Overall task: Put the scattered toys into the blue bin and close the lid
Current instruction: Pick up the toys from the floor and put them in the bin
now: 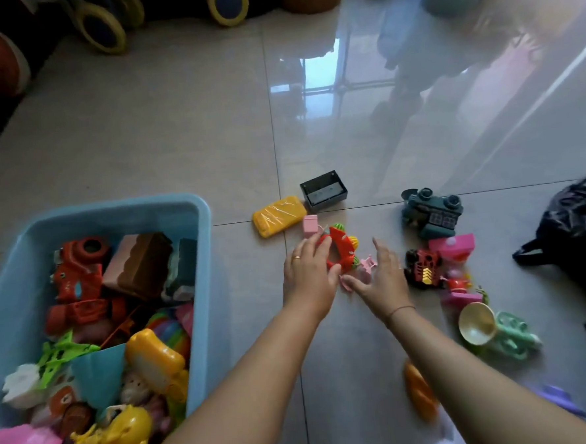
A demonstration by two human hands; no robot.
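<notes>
Red toy [342,253] gripped by left hand [310,272]; right hand [382,278] open beside. One blue bin [197,248] left of both.

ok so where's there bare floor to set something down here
Bare tile lies beyond the yellow block and black box, and in the strip between the blue bin and the left hand. It is crowded around both hands, and from the right hand out to the teal vehicle and black bag.

The blue bin [201,227] stands open at left, heaped with toys; a yellow block [279,215], black box [324,189] and green car [431,213] lie scattered on the floor.
</notes>
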